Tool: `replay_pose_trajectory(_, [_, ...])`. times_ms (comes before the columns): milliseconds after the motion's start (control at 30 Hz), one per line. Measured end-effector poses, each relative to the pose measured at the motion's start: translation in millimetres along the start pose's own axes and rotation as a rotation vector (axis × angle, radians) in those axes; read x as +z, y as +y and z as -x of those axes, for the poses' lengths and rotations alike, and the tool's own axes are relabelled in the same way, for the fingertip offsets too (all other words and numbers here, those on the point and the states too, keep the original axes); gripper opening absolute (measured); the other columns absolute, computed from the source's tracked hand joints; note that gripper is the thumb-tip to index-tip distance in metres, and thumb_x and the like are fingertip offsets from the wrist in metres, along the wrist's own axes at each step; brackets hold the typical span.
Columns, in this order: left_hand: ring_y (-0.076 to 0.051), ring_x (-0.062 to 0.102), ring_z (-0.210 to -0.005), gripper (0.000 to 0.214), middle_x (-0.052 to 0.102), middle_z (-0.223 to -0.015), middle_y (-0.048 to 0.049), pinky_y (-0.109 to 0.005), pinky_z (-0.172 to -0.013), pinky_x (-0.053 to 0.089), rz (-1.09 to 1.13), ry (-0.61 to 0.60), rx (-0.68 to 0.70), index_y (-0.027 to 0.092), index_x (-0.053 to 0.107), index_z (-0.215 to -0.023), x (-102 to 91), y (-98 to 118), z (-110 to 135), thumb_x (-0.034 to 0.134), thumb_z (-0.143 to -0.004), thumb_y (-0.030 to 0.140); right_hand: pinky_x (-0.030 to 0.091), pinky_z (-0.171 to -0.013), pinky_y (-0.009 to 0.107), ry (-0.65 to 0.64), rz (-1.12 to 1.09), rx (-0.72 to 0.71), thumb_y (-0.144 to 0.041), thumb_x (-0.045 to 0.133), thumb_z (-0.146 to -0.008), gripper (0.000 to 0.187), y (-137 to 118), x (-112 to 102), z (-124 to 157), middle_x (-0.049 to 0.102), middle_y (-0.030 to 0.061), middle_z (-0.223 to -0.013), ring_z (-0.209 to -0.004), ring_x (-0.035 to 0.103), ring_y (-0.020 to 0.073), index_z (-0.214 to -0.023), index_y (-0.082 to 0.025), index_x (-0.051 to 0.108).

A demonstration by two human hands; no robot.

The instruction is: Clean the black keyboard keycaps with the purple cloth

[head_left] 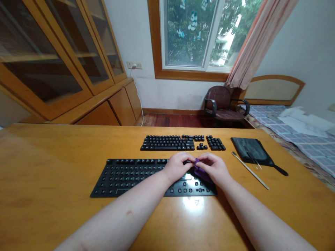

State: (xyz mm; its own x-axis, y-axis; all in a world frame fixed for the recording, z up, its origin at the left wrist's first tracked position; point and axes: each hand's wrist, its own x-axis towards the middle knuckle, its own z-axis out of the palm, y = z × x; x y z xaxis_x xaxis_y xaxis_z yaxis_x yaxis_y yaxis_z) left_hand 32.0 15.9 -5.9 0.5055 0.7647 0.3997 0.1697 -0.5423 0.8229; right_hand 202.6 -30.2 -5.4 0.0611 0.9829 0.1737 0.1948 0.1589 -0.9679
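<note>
My left hand (177, 167) and my right hand (213, 168) meet above a black keyboard base (154, 179) with its keycaps off and rows of bare switches showing. Between my fingers I hold a small purple object (202, 173), partly hidden by both hands; its exact kind cannot be told. Above the keyboard lie rows of black keycaps (167, 143), set out in the shape of a keyboard layout. To the right are a thin metal rod (250, 170) and a black pouch (248, 150) with a strap.
All of this lies on a yellow wooden desk (52, 167) with a glare patch near its front. Beyond it stand a wooden glass-fronted cabinet (65, 59), a dark leather chair (222, 104) and a bed (295, 139) with a checked cover and white papers.
</note>
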Motion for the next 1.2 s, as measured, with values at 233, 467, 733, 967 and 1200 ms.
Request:
replay_pose_trajectory(233, [-0.016,0.063,-0.083,0.012,0.069,-0.085,-0.0023,-0.03,-0.081,0.05,-0.057,-0.038,-0.002,0.019,0.069,-0.085,-0.4,6.5,-0.2,0.067,-0.073,0.015,0.048,-0.05,0.027,0.037,-0.042,0.061,-0.041,0.066,-0.072,0.023,-0.7,-1.0,-0.1,0.06,-0.0004,-0.051,-0.047,0.056,0.0137,-0.073,-0.017,0.063])
replay_pose_trajectory(467, [-0.017,0.061,-0.091,0.022,0.067,-0.096,-0.0046,-0.032,-0.086,0.049,-0.043,0.005,0.054,0.019,0.066,-0.098,-1.2,8.1,-0.4,0.065,-0.076,0.017,0.049,-0.054,0.027,0.111,-0.065,0.021,-0.04,0.068,-0.072,0.023,2.7,-1.2,-0.4,0.065,0.0013,-0.064,-0.054,0.058,0.0138,-0.078,-0.018,0.063])
replay_pose_trajectory(733, [-0.016,0.061,-0.086,0.018,0.064,-0.09,-0.0041,-0.032,-0.082,0.051,0.003,0.127,0.006,0.019,0.065,-0.094,-1.7,5.1,-0.1,0.061,-0.078,0.014,0.05,-0.057,0.028,0.102,-0.008,0.0,-0.038,0.068,-0.072,0.022,3.7,-0.2,1.0,0.067,0.0035,-0.069,-0.06,0.06,0.0158,-0.08,-0.019,0.064])
replay_pose_trajectory(967, [-0.016,0.061,-0.086,0.021,0.064,-0.094,-0.0051,-0.033,-0.082,0.052,0.016,0.129,0.015,0.019,0.065,-0.098,-1.4,4.5,-0.4,0.061,-0.078,0.016,0.05,-0.058,0.029,0.142,-0.006,-0.009,-0.041,0.067,-0.072,0.024,5.0,-0.5,0.7,0.067,0.0034,-0.069,-0.059,0.06,0.0157,-0.08,-0.019,0.065])
replay_pose_trajectory(1200, [-0.017,0.06,-0.088,0.02,0.065,-0.091,-0.0045,-0.033,-0.083,0.05,-0.031,0.107,0.014,0.019,0.065,-0.097,-3.1,7.2,-0.8,0.061,-0.078,0.015,0.05,-0.058,0.028,0.133,-0.018,-0.008,-0.038,0.067,-0.073,0.021,6.8,0.1,1.6,0.066,0.0028,-0.069,-0.059,0.059,0.0149,-0.081,-0.019,0.065])
